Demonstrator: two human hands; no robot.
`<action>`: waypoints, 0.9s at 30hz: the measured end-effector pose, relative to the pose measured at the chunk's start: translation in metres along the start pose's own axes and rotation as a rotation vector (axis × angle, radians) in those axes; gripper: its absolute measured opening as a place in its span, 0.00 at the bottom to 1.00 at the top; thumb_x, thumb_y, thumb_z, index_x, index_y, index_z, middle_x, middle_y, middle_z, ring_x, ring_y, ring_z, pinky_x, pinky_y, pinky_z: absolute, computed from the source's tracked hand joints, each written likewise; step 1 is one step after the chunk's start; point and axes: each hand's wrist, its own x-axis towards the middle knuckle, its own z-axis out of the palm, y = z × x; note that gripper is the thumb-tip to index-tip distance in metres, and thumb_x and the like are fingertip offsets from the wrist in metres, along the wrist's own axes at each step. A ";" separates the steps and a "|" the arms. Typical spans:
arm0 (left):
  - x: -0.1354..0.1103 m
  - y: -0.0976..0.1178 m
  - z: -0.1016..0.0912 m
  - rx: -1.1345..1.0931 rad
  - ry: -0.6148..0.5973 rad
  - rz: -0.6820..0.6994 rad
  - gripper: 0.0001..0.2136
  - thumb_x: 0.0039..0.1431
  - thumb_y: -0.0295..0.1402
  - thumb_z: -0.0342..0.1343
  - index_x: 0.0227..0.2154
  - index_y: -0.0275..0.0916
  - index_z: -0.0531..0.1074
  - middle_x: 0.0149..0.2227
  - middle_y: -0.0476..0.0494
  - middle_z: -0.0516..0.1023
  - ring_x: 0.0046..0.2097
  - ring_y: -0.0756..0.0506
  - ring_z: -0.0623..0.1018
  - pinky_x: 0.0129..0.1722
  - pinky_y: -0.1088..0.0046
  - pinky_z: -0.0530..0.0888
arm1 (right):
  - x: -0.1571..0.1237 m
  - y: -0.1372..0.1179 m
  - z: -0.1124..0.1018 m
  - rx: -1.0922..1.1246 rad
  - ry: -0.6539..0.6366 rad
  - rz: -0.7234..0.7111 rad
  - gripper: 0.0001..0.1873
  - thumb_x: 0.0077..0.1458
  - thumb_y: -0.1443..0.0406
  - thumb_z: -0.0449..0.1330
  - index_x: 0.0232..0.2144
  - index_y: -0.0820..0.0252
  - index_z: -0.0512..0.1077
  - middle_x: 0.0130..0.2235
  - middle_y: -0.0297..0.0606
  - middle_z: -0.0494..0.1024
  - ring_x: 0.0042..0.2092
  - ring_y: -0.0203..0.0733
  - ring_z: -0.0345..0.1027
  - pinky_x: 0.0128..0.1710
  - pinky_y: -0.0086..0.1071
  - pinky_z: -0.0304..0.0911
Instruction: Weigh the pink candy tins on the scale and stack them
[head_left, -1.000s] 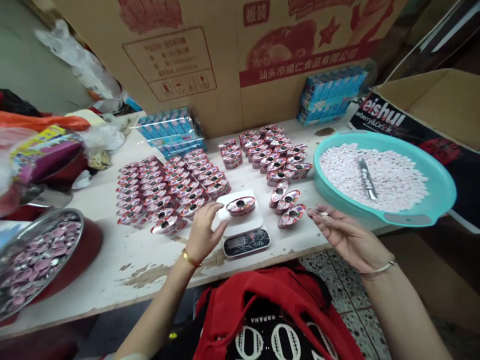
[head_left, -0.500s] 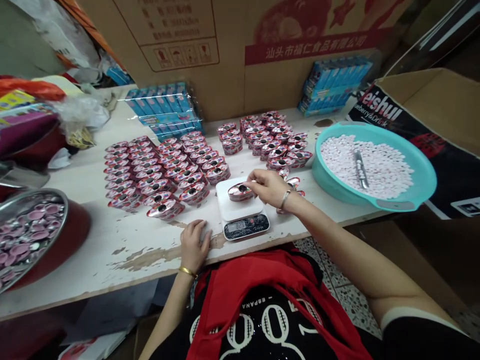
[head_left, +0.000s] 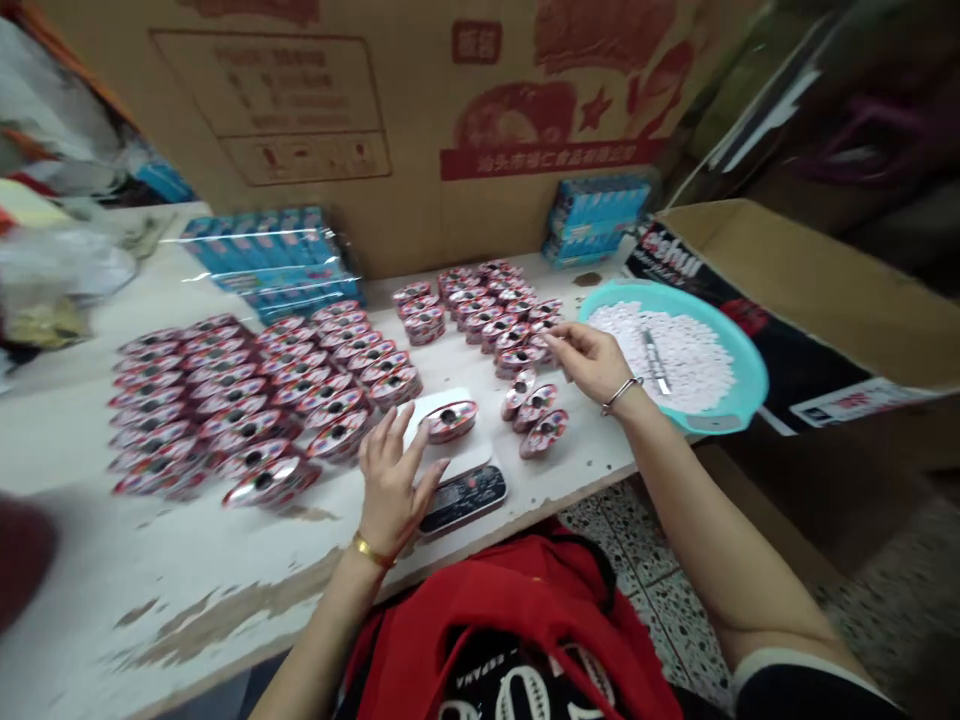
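Note:
A small open-topped packet with a red, white and pink print stands on a white digital scale. My left hand reaches over the left side of the scale, fingers spread, its fingertips close beside that packet. Whether they touch it I cannot tell. My right hand is up by the group of similar packets at the right, thumb and fingers drawn together. What they pinch, if anything, is too small to make out. Just right of the scale, several packets lean together.
A turquoise basin of small pale pieces, with metal tongs in it, is at the right. Rows of packets fill the left. Blue wrapped boxes stand before a large carton. An open carton is far right.
My right hand has left the packet on the scale and moved right and away from me. My left hand has come up from the table edge onto the scale's left side. The view has shifted.

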 end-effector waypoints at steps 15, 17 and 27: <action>0.012 -0.014 -0.001 -0.072 0.091 -0.005 0.21 0.57 0.39 0.52 0.55 0.48 0.64 0.57 0.41 0.66 0.58 0.37 0.66 0.58 0.51 0.61 | 0.044 0.121 -0.068 -0.549 -0.252 0.347 0.21 0.43 0.64 0.66 0.42 0.64 0.74 0.45 0.45 0.76 0.45 0.47 0.69 0.44 0.32 0.62; -0.005 -0.019 -0.007 -0.031 0.097 -0.105 0.20 0.58 0.38 0.52 0.53 0.46 0.65 0.55 0.39 0.68 0.57 0.38 0.67 0.56 0.54 0.63 | 0.042 0.121 -0.067 -0.539 -0.267 0.324 0.15 0.45 0.66 0.64 0.38 0.64 0.75 0.40 0.43 0.77 0.43 0.46 0.70 0.43 0.31 0.62; -0.100 -0.016 0.009 0.086 -0.002 -0.461 0.18 0.60 0.38 0.50 0.51 0.40 0.66 0.50 0.36 0.70 0.53 0.41 0.70 0.52 0.60 0.65 | 0.020 0.115 -0.108 -0.261 -0.004 0.382 0.03 0.47 0.70 0.62 0.24 0.60 0.73 0.16 0.31 0.65 0.20 0.33 0.61 0.24 0.28 0.53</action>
